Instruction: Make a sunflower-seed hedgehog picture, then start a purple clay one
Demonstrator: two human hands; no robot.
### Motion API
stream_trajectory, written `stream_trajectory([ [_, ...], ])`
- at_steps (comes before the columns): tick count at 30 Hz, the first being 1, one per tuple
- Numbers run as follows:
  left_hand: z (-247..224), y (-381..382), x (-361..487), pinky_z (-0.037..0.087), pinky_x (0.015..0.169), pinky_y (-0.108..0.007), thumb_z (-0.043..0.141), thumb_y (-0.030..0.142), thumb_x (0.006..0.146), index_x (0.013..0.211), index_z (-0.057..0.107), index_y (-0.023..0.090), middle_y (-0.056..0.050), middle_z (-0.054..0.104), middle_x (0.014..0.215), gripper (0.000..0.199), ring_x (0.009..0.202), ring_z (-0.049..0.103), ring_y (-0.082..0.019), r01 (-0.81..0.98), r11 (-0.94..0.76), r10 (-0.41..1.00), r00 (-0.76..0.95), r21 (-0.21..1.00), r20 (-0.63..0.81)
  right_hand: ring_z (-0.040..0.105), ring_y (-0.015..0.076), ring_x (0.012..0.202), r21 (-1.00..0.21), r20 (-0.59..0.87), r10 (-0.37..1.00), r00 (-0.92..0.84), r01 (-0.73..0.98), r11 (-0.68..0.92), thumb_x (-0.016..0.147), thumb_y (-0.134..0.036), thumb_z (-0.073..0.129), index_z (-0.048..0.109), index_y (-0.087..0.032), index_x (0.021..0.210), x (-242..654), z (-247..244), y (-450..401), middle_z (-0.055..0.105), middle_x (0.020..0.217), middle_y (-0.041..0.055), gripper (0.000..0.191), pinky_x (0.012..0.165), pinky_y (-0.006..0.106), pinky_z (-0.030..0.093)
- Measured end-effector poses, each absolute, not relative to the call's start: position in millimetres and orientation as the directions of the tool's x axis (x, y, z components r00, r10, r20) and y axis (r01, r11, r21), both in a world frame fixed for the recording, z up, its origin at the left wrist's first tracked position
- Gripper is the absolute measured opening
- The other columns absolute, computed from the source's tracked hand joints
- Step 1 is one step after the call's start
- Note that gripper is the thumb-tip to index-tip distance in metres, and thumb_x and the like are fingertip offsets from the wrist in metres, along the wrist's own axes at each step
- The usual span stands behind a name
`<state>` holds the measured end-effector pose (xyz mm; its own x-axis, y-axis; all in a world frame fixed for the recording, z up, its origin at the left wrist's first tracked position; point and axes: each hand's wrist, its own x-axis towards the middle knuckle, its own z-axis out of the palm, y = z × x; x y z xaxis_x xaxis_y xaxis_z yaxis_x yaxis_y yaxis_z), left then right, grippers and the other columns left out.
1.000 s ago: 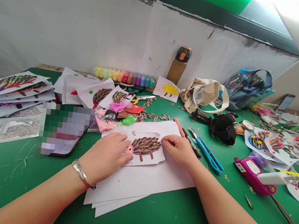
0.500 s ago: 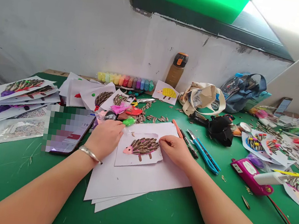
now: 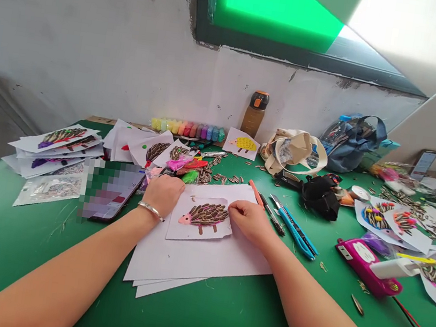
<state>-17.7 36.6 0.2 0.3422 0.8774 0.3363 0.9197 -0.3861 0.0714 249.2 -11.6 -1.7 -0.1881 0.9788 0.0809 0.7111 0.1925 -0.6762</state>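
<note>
A small paper hedgehog picture (image 3: pixel 181 233), with a pink clay face and a back covered in sunflower seeds, lies on a stack of white paper (image 3: pixel 203 269). My left hand (image 3: pixel 162 196), with a silver bracelet on the wrist, is closed at the card's upper left edge; its fingertips are mostly hidden. On the opposite side, my right hand (image 3: pixel 249 221) pinches the card's right edge between thumb and curled fingers. Right of that hand lie an orange pen (image 3: pixel 255 192), a dark pen (image 3: pixel 273 214) and a blue utility knife (image 3: pixel 294 227).
A phone (image 3: pixel 118 198) and a pile of hedgehog pictures (image 3: pixel 56 147) lie to the left. Sunflower seeds (image 3: pixel 216 174), a clay set (image 3: pixel 188 129) and a bottle (image 3: pixel 253 115) are at the back. A magenta glue gun (image 3: pixel 367 268) with a cord sits at right.
The head view has tilted up slightly and shifted left, showing more wall. Both hands keep their places at the card's edges, and the picture stays on the paper stack.
</note>
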Motion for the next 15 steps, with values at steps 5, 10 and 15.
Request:
stream_trajectory([
  [5, 1.2, 37.3, -26.6, 0.048, 0.084, -0.036, 0.041, 0.026, 0.092, 0.087, 0.072, 0.018, -0.009, 0.076, 0.091, 0.033, 0.088, 0.067, -0.024, 0.894, -0.398, 0.842, 0.267, 0.205, 0.469, 0.061, 0.0186, 0.076, -0.683, 0.07, 0.982, -0.178, 0.709, 0.177, 0.083, -0.024, 0.046, 0.068, -0.022, 0.072, 248.4, -1.8, -11.1, 0.071, 0.077, 0.0012, 0.024, 0.068, 0.028, 0.04],
  [10, 3.9, 33.8, -35.1, 0.048, 0.085, -0.029, 0.044, 0.034, 0.092, 0.088, 0.073, 0.02, -0.004, 0.077, 0.092, 0.032, 0.086, 0.067, -0.02, 0.846, -0.386, 0.827, 0.139, 0.369, 0.545, 0.063, 0.0188, 0.079, -0.698, 0.039, 0.982, -0.182, 0.698, 0.158, 0.085, -0.027, 0.048, 0.07, -0.022, 0.077, 248.4, -4.8, -9.6, 0.072, 0.082, 0.0009, 0.024, 0.073, 0.029, 0.043],
  [15, 7.1, 31.8, -33.5, 0.049, 0.08, -0.025, 0.049, 0.036, 0.091, 0.083, 0.073, 0.022, 0.0, 0.076, 0.083, 0.029, 0.079, 0.067, -0.017, 0.78, -0.337, 0.845, 0.005, 0.527, 0.535, 0.065, 0.0202, 0.083, -0.733, 0.029, 0.991, -0.131, 0.672, 0.11, 0.085, -0.029, 0.049, 0.072, -0.022, 0.084, 251.5, -5.2, -8.1, 0.074, 0.087, 0.0014, 0.024, 0.076, 0.032, 0.047],
])
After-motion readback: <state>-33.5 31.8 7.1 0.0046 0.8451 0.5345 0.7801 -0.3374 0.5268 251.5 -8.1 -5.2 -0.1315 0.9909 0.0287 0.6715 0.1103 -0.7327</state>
